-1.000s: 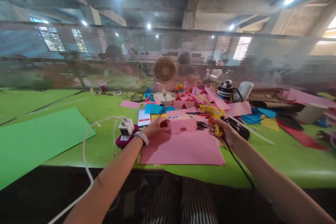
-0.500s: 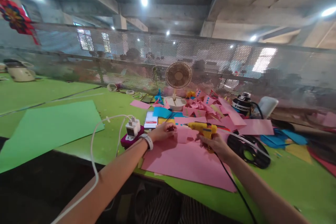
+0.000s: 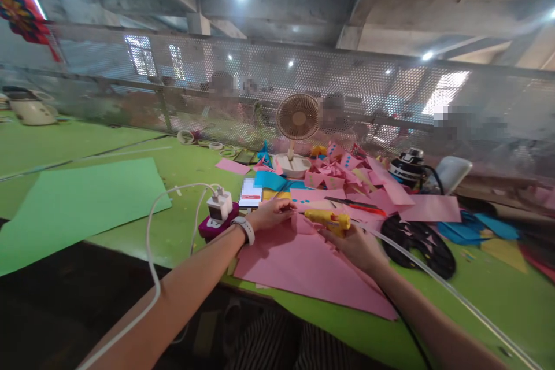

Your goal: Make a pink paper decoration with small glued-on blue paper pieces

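My right hand (image 3: 353, 244) grips a yellow glue gun (image 3: 328, 220), its nozzle pointing left toward a small folded pink paper piece (image 3: 303, 221). My left hand (image 3: 272, 213), with a white watch on the wrist, pinches that pink piece from its left side. Both hands work over a large pink paper sheet (image 3: 310, 272) lying on the green table (image 3: 130, 225). A black cord runs from the glue gun back along my right forearm.
A small fan (image 3: 297, 127) stands behind a heap of pink, blue and yellow paper scraps (image 3: 347, 176). A white charger and cable (image 3: 219, 203) lie to the left, beside a big green sheet (image 3: 73, 202). Scissors (image 3: 355, 205), a black tape holder (image 3: 418, 240) and a mesh screen (image 3: 260, 87) lie beyond.
The glue gun has tilted down and moved left, its nozzle now close to the pink piece. My left hand stays on the piece. The camera has turned a little more to the left.
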Motion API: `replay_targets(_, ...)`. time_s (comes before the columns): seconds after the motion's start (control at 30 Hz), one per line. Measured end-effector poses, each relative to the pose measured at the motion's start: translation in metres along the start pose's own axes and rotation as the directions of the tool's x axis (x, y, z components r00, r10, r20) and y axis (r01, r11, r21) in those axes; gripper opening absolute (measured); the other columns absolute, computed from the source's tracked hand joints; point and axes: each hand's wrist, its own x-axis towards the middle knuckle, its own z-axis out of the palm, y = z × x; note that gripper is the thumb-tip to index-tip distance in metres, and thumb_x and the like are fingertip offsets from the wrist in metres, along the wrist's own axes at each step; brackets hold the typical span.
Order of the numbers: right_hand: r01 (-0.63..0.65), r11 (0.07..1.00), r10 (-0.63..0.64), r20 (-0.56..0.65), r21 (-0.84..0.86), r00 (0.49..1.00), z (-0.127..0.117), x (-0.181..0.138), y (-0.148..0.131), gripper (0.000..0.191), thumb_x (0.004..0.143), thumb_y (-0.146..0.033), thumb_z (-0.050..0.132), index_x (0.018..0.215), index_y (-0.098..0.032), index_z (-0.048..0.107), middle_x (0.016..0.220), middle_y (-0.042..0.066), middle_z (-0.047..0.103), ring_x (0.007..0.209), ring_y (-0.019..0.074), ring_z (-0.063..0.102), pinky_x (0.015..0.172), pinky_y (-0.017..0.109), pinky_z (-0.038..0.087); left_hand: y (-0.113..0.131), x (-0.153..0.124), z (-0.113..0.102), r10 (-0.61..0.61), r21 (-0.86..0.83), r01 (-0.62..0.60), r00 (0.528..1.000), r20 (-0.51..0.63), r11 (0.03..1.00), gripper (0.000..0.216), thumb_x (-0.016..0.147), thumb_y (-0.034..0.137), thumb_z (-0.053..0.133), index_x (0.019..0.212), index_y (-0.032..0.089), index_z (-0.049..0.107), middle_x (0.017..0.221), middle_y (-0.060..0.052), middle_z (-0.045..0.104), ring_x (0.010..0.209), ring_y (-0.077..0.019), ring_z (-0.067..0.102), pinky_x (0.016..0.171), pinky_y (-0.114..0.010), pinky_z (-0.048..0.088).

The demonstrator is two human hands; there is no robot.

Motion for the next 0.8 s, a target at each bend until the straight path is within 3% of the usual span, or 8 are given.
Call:
replay_targets(0.3, -0.063, 0.983, 0.063, 0.005, 0.171, 0.998, 0.012, 0.006, 0.02, 0.031, 0.064, -0.04, 0.07, 0.086, -0.018, 0.063, 0.065, -0.001, 0.057, 0.051, 0.0106, 0.048, 0.044, 0.022, 0.041, 0.009, -0.002, 0.0, 0.045, 0.066, -0.042, 0.998, -0.033, 0.997, 0.028, 0.087, 0.038, 0.047, 0.095, 0.015, 0.06, 0.089, -0.005, 0.061, 0.08, -0.0162, 0.054, 0.072, -0.027, 0.042)
replay_targets(0.8, -0.133, 0.982, 0.14, -0.038, 0.137, 0.989, 0.015, 0.003, 0.015, 0.027, 0.061, -0.035, 0.071, 0.082, -0.019, 0.065, 0.068, 0.001, 0.058, 0.058, 0.0138, 0.051, 0.047, 0.024, 0.044, 0.013, -0.002, -0.001, 0.054, 0.111, -0.05, 0.998, -0.037, 0.993, 0.029, 0.088, 0.037, 0.044, 0.096, 0.015, 0.063, 0.087, -0.005, 0.063, 0.081, -0.0169, 0.055, 0.072, -0.027, 0.042)
